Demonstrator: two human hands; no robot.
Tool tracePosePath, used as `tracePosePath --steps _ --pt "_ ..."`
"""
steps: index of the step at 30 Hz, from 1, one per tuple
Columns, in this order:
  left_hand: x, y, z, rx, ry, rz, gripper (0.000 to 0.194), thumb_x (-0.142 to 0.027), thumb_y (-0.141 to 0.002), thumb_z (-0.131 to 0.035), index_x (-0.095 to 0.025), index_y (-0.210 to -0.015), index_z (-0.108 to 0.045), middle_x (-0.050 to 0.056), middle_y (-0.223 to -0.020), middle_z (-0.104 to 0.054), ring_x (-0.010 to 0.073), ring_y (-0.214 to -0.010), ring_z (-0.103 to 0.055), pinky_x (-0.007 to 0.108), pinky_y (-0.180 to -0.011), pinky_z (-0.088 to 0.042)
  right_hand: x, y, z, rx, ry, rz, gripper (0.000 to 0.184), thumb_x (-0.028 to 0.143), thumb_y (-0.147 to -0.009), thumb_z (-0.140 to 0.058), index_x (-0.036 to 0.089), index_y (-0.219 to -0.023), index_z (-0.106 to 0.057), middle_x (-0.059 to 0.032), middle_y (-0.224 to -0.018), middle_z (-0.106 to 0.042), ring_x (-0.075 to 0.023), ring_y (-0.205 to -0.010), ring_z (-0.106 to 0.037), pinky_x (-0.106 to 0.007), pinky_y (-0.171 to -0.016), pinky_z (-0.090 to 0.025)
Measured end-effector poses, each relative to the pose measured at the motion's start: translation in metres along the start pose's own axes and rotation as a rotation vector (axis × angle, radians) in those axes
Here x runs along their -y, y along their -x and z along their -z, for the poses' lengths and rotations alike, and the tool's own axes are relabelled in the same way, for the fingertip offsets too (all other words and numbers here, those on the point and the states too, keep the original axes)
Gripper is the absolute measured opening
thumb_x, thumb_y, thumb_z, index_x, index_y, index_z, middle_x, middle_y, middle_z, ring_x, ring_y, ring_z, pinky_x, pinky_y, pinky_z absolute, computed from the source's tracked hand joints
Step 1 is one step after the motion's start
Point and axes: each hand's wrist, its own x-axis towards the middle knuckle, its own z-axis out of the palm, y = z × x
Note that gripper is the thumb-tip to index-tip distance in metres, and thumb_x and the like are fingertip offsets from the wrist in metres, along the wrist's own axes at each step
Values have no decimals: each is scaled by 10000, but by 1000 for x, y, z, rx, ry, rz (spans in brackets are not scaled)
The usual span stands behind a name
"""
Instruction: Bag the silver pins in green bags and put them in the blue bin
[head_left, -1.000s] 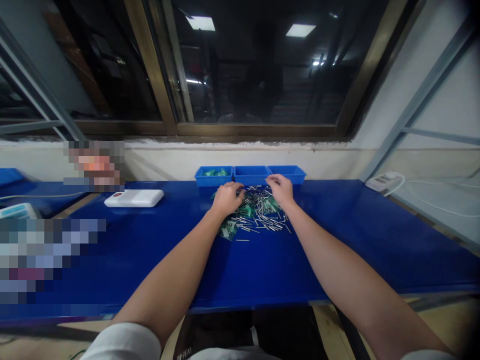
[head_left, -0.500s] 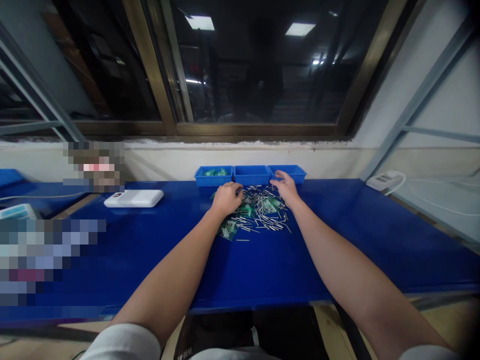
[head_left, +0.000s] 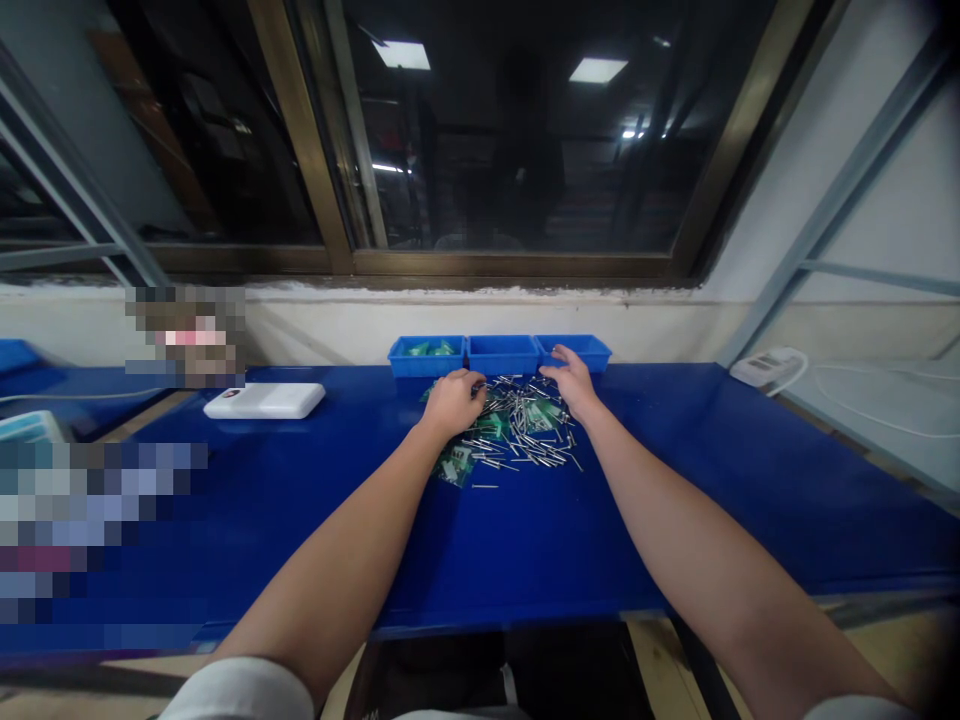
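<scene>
A heap of loose metal nails point(head_left: 534, 445) lies mid-table, mixed with small green-printed clear packets point(head_left: 456, 464). At the heap's left edge is my left hand point(head_left: 453, 402), its fingers curled in toward the thumb; whatever is between them is hidden. My right hand point(head_left: 573, 384) hovers over the right far side of the heap, just in front of the right blue bin point(head_left: 596, 352), thumb and forefinger apart with nothing visible between them. One nail point(head_left: 485, 487) lies by itself nearer to me.
Along the wall, the left blue bin point(head_left: 397, 358) contains green packets, and a middle blue bin point(head_left: 501, 350) adjoins it. A white power bank point(head_left: 264, 401) rests on the blue table point(head_left: 525, 560) to the left. At the far right sits a white device with a cable point(head_left: 769, 367).
Both hands stay nearly in place over the heap. The whole view has shifted slightly, with the table appearing a little lower.
</scene>
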Motion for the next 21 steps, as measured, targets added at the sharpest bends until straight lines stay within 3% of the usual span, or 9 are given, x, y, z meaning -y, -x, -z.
tracePosePath --steps 7,14,21 --pt "3 0 -3 5 7 -14 281 -292 -832 -453 -186 -1013 -640 70 -957 -647 203 -885 -602 308 -803 -481 -4 -3 2 4 29 13 751 350 -584 -671 212 -1290 -455 -99 -1295 -498 -247 -1037 -518 -425 -921 -385" --pt "3 0 -3 17 9 -9 277 -289 -829 -453 -188 -1006 -640 67 -966 -646 201 -874 -605 307 -794 -483 -8 -5 6 -43 399 79 715 378 -635 -630 204 -1302 -440 -113 -1299 -472 -295 -1154 -430 -459 -962 -344" --pt "2 0 -2 20 15 -1 276 -292 -827 -460 -190 -1012 -637 66 -965 -648 199 -873 -608 303 -789 -486 -3 1 8 -107 478 142 627 320 -645 -604 180 -1247 -500 -131 -1265 -481 -312 -1131 -424 -470 -957 -337"
